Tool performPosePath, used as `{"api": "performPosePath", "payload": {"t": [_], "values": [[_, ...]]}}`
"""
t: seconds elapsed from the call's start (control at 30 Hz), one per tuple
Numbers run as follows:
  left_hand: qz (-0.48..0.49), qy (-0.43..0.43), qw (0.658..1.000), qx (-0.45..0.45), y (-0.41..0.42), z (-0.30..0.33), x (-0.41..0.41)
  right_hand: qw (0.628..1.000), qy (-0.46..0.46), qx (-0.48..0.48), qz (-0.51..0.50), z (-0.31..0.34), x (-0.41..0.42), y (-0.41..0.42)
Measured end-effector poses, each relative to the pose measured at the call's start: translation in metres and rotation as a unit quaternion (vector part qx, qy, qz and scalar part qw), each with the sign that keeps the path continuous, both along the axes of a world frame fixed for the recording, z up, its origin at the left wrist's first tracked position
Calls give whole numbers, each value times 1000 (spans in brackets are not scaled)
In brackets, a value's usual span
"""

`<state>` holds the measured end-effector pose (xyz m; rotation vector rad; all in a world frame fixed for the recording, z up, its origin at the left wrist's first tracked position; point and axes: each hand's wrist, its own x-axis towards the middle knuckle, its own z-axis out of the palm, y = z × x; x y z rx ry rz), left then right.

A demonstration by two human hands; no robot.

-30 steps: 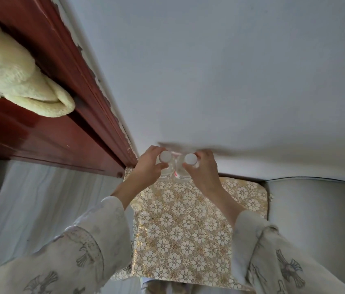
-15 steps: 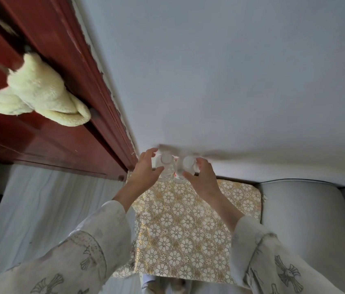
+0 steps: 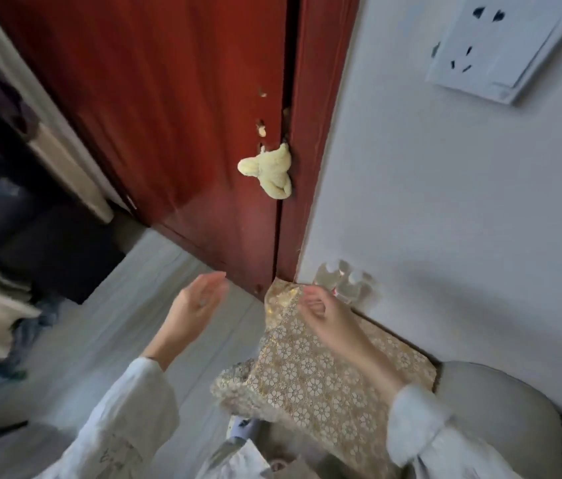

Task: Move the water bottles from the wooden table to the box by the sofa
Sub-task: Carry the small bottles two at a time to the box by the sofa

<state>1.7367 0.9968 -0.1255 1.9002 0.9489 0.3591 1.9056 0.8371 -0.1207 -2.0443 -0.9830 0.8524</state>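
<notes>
Nothing is being gripped by either hand.
Left hand (image 3: 196,300) and right hand (image 3: 324,314) are being held relaxed; water bottles (image 3: 343,283) are being carried at the box's (image 3: 324,375) far corner.

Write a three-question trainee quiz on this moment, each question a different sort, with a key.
1. True or false: the left hand grips a bottle.
2. The water bottles stand: A) on the floor, B) on the gold-patterned cloth at the wall, C) on the sofa.
3. Fill in: the cream plush toy hangs on the red ___.

Key: 1 false; 2 B; 3 door.
</notes>
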Motion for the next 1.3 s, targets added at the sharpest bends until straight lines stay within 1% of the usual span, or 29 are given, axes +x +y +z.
{"api": "performPosePath", "payload": {"t": [0.13,0.3,0.37,0.47,0.6,0.7,0.77,0.83,0.93,1.03,1.13,1.3], "values": [[135,-68,988,23,-31,40,-81,994,-13,45,99,41,-36,11],[248,-73,965,46,-95,66,-186,974,11,85,211,74,-126,24],[316,-68,945,53,-123,72,-234,959,18,89,269,84,-177,27],[424,-72,901,50,-174,78,-309,927,28,96,363,95,-263,23],[542,-74,835,63,-255,85,-409,867,35,79,491,106,-384,-1],[616,-79,781,70,-323,90,-488,820,48,76,565,111,-483,-34],[653,-78,750,72,-371,92,-544,788,56,77,609,112,-551,-63],[681,-63,727,69,-422,95,-602,755,59,76,649,111,-619,-96],[729,-47,679,72,-498,102,-680,697,61,75,711,110,-716,-150],[780,-42,619,81,-566,111,-742,649,75,84,753,117,-805,-200],[816,-37,568,97,-622,122,-796,601,95,108,786,131,-890,-247],[862,-40,488,130,-687,133,-882,512,125,125,841,147,-1022,-313]]}}
